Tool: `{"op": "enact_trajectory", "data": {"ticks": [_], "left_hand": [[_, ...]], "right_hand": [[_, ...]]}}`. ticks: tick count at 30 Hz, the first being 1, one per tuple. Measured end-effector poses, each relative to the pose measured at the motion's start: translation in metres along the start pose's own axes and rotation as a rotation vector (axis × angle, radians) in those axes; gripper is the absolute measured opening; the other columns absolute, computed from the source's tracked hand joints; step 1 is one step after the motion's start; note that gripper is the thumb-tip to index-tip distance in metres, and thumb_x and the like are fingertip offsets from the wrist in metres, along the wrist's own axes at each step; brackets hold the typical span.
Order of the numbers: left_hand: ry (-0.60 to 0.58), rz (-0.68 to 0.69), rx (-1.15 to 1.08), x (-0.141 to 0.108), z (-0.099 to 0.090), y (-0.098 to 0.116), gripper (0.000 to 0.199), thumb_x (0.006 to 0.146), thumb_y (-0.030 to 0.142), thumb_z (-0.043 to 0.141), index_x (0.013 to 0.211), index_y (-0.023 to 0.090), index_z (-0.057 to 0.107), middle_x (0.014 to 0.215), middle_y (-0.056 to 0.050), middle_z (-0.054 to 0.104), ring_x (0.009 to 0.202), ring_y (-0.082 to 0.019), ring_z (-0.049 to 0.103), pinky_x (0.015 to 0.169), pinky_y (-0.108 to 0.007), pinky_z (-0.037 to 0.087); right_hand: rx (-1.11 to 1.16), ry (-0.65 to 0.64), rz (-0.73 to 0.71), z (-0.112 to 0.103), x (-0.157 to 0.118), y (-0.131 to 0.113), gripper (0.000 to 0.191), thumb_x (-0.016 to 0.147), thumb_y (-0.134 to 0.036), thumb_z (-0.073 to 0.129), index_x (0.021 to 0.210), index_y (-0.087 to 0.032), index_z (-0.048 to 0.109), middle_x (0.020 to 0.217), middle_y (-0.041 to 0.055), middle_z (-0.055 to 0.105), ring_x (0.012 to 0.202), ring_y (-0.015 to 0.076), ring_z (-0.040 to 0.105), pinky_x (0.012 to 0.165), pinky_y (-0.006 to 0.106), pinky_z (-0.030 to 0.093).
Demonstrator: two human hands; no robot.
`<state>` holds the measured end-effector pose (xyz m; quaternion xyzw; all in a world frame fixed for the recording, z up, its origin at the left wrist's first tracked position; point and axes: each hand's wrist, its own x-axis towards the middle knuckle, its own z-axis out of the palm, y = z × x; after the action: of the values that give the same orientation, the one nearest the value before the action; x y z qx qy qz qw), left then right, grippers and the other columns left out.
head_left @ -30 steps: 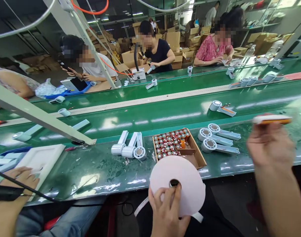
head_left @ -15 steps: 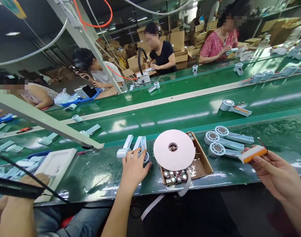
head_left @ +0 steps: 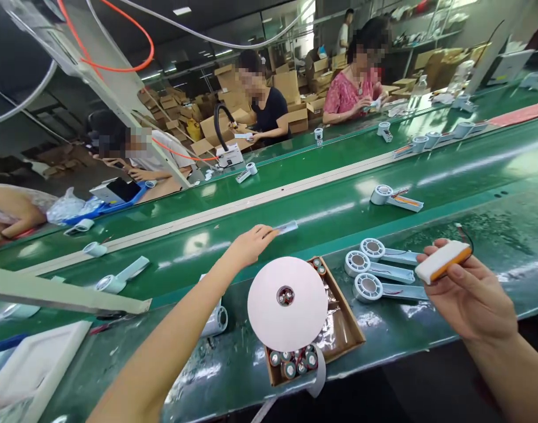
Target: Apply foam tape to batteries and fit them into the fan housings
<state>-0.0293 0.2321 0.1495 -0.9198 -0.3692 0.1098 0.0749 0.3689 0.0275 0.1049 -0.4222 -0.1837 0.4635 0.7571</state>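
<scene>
On the right, over the near green bench, the right hand is raised palm up with its fingers and thumb wrapped around a white-and-orange block, which is tilted and has a thin dark wire at its right end. Toward the middle, the left hand reaches out over the green belt, its fingers closed on a pale blue part; the trough-shaped end sticks out to the right past the fingertips, and the rest is hidden by the hand.

Near the middle of the bench, a large white roll lies flat on top of an open cardboard box, with a loose strip hanging at its near side. Small round cells with dark green rims show in the box's near left part. Just right of the box, three ring-ended parts lie side by side, handles pointing right. Left of the roll, another round-ended part is partly behind the left forearm. A white tray sits at the near left. Across the belt, at the far side, are a person in a black shirt and a person in a pink top.
</scene>
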Motion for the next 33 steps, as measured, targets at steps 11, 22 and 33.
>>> {"op": "enact_trajectory", "data": {"ticks": [11, 22, 33], "left_hand": [[-0.101, -0.077, -0.125, 0.091, 0.036, -0.009, 0.057, 0.082, 0.006, 0.068, 0.137, 0.019, 0.058, 0.155, -0.013, 0.044, 0.145, -0.03, 0.04, 0.114, -0.045, 0.045], [-0.27, -0.281, -0.247, 0.127, 0.016, 0.02, 0.025, 0.097, 0.034, 0.066, 0.115, 0.017, 0.067, 0.127, -0.009, 0.064, 0.118, -0.024, 0.061, 0.1, -0.046, 0.055], [-0.251, -0.228, -0.446, 0.136, -0.009, -0.006, 0.029, 0.098, 0.041, 0.063, 0.113, 0.016, 0.067, 0.114, -0.007, 0.069, 0.104, -0.02, 0.066, 0.095, -0.043, 0.056]], "right_hand": [[-0.115, -0.437, -0.061, 0.047, 0.033, -0.018, 0.05, 0.071, -0.026, 0.095, 0.117, -0.027, 0.076, 0.098, 0.0059, 0.08, 0.086, 0.0258, 0.079, 0.075, 0.032, 0.068], [-0.351, -0.796, -0.257, 0.121, 0.081, 0.009, 0.046, 0.09, -0.03, 0.08, 0.132, -0.026, 0.062, 0.119, 0.0085, 0.075, 0.107, 0.0252, 0.073, 0.094, 0.043, 0.063], [-1.368, -1.012, -0.551, 0.173, 0.158, 0.099, 0.03, 0.097, -0.025, 0.063, 0.127, -0.022, 0.061, 0.096, 0.0043, 0.076, 0.086, 0.0223, 0.071, 0.074, 0.028, 0.048]]}}
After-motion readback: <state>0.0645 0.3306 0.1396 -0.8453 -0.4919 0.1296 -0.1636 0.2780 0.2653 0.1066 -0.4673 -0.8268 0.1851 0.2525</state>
